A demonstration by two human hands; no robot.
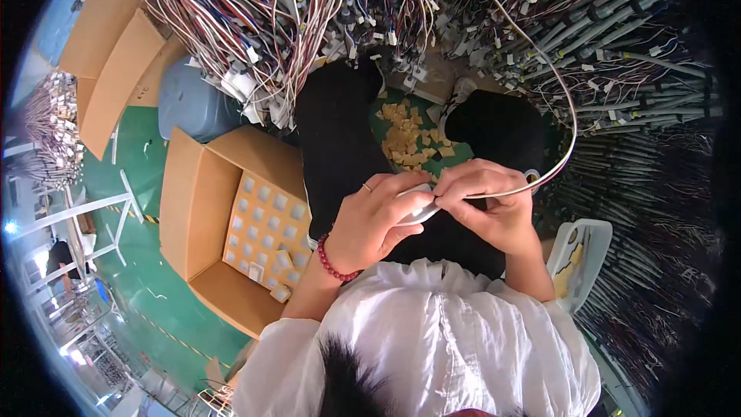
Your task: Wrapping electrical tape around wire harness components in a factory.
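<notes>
Over my lap, my left hand (374, 212) is closed round a small white plastic block (417, 215). Its thumb and fingers press on the block from both sides. My right hand (494, 201) pinches the end of a thin white wire (572, 100) against the block's right side. From those fingertips the wire loops out to the right and up to the hanging cable bundles. Whether the wire end sits inside the block is hidden by my fingers.
An open cardboard box (189, 220) at left holds a grid of small white pieces. Bundles of grey cables (617, 11) hang ahead and right. Yellowish square scraps (405, 135) lie on the green floor. A blue-grey plastic stool (197, 100) and a translucent bin (593, 251) stand nearby.
</notes>
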